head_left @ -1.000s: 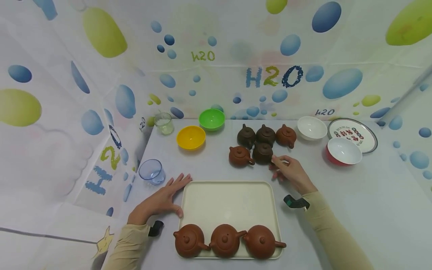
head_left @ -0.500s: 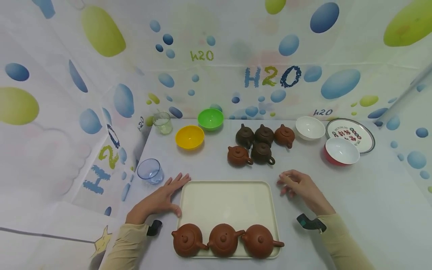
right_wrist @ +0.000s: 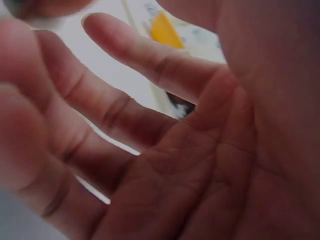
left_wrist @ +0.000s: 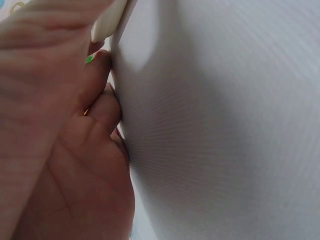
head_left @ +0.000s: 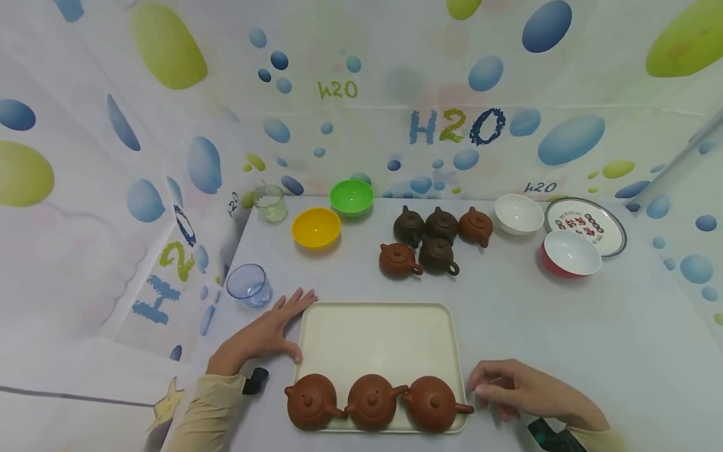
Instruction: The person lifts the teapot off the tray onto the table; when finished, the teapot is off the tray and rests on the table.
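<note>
Your right hand [head_left: 522,392] is hovering loose, seemingly holding nothing, beside the teapot [head_left: 432,403]; your left hand [head_left: 265,333] is pressing flat against the tray [head_left: 377,342].

The white table [head_left: 565,326] carries a cream tray [head_left: 378,339] between both hands, 5 teapots [head_left: 432,242] beyond it, 4 bowls, 2 glasses, and a plate [head_left: 587,223] far right.

Staged recording booth, not a real kitchen. White table [head_left: 565,326] boxed in by bubble-print "H2O" backdrop sheets [head_left: 452,125]. Props laid out in rows: clay teapots [head_left: 437,242], plastic bowls [head_left: 315,227].
</note>
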`<state>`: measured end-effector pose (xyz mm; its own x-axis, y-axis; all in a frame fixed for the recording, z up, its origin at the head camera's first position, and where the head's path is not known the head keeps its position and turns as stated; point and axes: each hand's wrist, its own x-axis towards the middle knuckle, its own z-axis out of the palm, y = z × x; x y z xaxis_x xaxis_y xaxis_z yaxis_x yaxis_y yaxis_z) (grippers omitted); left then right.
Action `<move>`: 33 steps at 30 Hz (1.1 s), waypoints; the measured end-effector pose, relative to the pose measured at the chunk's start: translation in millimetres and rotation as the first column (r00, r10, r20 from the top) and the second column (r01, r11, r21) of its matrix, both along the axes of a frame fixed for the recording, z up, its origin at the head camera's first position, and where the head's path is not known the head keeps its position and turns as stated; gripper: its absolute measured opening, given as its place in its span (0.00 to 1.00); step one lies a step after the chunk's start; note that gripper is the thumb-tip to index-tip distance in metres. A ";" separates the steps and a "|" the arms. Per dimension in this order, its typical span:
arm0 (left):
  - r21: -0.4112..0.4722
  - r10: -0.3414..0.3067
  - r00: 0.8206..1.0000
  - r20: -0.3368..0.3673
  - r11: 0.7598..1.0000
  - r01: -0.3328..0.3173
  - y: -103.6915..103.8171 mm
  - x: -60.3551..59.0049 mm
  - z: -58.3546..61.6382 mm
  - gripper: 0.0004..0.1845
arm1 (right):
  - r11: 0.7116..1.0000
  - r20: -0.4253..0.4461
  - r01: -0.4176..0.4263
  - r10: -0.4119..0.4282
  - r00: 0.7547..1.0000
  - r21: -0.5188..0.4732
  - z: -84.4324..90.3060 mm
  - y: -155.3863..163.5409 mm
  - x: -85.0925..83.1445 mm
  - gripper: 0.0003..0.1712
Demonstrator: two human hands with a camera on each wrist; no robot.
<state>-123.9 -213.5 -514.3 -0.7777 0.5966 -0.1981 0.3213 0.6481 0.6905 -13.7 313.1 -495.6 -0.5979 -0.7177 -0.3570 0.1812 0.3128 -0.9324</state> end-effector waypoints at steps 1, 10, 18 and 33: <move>-0.002 -0.003 1.000 -0.004 1.000 0.003 -0.3 -0.2 0.4 0.69 | 0.999 0.028 -0.023 0.024 0.999 -0.029 -2.5 -3.0 3.8 0.13; -0.004 -0.006 1.000 -0.006 1.000 0.006 -1.1 -2.2 -1.8 0.70 | 0.965 0.146 -0.117 0.154 0.977 -0.234 -20.8 -20.9 16.3 0.18; 0.021 -0.007 1.000 0.021 1.000 0.007 -0.9 -2.6 -0.9 0.70 | 0.965 0.164 -0.078 0.122 0.979 -0.249 -26.2 -24.1 18.1 0.18; -0.001 -0.002 0.999 0.032 1.000 0.002 -1.0 -3.3 2.5 0.71 | 0.966 0.121 -0.075 0.108 0.987 -0.248 -26.8 -23.4 15.6 0.14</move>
